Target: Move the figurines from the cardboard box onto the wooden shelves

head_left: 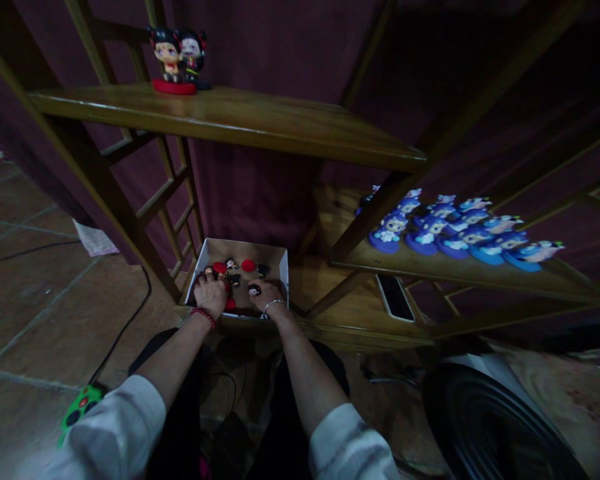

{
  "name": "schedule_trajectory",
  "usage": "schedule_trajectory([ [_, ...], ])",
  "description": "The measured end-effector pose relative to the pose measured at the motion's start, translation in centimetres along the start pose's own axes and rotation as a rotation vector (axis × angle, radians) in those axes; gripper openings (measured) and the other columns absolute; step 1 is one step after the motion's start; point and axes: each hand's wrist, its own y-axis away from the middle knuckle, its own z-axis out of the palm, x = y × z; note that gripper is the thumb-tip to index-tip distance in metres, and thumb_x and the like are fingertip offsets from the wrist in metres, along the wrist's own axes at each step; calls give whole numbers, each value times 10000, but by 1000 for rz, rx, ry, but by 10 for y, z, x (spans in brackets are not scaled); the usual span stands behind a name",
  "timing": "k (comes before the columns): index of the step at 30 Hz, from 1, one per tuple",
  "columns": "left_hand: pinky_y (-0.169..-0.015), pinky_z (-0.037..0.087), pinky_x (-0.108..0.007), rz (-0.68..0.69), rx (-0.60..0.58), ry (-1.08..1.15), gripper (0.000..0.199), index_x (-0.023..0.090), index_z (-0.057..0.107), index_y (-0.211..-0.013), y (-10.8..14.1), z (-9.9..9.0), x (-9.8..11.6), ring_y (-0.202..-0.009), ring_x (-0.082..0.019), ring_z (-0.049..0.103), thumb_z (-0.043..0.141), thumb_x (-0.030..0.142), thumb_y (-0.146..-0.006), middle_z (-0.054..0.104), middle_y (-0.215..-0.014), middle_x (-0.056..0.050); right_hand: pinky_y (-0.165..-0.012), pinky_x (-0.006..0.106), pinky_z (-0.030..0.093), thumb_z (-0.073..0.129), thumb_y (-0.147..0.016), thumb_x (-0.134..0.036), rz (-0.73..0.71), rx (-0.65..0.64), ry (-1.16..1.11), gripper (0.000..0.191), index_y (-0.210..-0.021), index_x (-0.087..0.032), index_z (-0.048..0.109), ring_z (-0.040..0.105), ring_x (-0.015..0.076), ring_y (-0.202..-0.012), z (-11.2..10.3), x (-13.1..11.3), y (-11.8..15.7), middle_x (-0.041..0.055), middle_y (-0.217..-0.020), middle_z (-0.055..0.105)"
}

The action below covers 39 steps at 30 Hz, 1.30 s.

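Observation:
An open white cardboard box [204, 253] sits low in the wooden shelf unit, with several small black-haired figurines [231, 264] and red round bases [249, 265] inside. Into its left side reaches my left hand [211, 293], back up, a red bead bracelet on the wrist. Its fingers curl down among the figurines, and what they grip is hidden. My right hand [268, 295], wearing a silver bracelet, is inside the box's right part. A dark-haired figurine [255, 290] with a pale face shows at its fingers, held there.
Above the box, a wooden shelf [260, 127] carries a pair of figurines [175, 60] on a red base. Rows of blue-purple figurines [430, 227] stand on the right shelf, above a phone [395, 297]. A round black object [485, 427] and a green controller [83, 405] lie lower down.

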Motion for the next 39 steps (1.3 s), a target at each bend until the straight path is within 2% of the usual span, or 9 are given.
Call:
schedule_trajectory([
  [6, -776, 436, -353, 53, 35, -5, 337, 112, 565, -1087, -1, 2, 2, -1026, -288, 483, 428, 221, -798, 508, -1132, -188, -813, 234, 449, 581, -684, -173, 4, 15, -18, 372, -1046, -259, 594, 608, 156, -921, -1, 3, -2, 4, -982, 665],
  [11, -766, 452, -350, 81, 33, 19, 359, 109, 550, -1111, 0, 5, 2, -1054, -286, 475, 343, 165, -822, 497, -1146, -199, -823, 230, 447, 586, -686, -178, 28, 38, -21, 340, -1016, -259, 597, 604, 145, -926, 5, 7, -7, -5, -979, 662],
  [19, -806, 434, -351, 106, 5, 41, 352, 121, 576, -1075, 3, 2, 3, -1045, -287, 479, 369, 122, -791, 514, -1098, -193, -841, 242, 440, 570, -698, -175, 3, 40, -43, 341, -1033, -238, 586, 598, 149, -935, 4, 8, -6, 10, -995, 659],
  [22, -779, 445, -352, 108, 4, 43, 363, 142, 568, -1099, 4, 0, 3, -1007, -287, 505, 370, 133, -794, 510, -1091, -191, -835, 231, 439, 565, -708, -181, -5, 44, -42, 335, -1039, -235, 583, 599, 139, -926, 2, 7, -5, 9, -1008, 655],
  [26, -752, 456, -351, 100, 46, 68, 385, 203, 534, -1161, 6, -2, 3, -979, -276, 532, 372, 177, -813, 426, -1200, -183, -825, 235, 439, 567, -708, -191, 1, 45, -20, 348, -1054, -225, 581, 596, 150, -928, 1, 6, -4, 19, -1025, 649],
  [33, -778, 452, -344, 100, 27, 174, 324, 156, 585, -1053, 3, -2, -2, -885, -230, 583, 349, 209, -837, 414, -1202, -181, -817, 249, 439, 562, -709, -201, 3, 53, -32, 335, -1043, -228, 585, 595, 159, -926, 1, 7, -5, 26, -1011, 651],
  [36, -779, 451, -344, 95, 44, 231, 331, 145, 573, -1062, 1, -1, -5, -866, -225, 593, 338, 237, -849, 419, -1195, -193, -813, 244, 440, 569, -709, -207, 11, 55, -37, 337, -1043, -239, 586, 599, 155, -916, 0, 5, -5, 16, -997, 656],
  [39, -779, 453, -336, 70, 13, 293, 334, 146, 549, -1107, -1, -1, -9, -844, -219, 607, 373, 244, -841, 426, -1188, -196, -821, 249, 438, 569, -712, -211, 18, 59, -29, 333, -1043, -238, 590, 600, 162, -923, -2, 4, -4, 19, -997, 657],
])
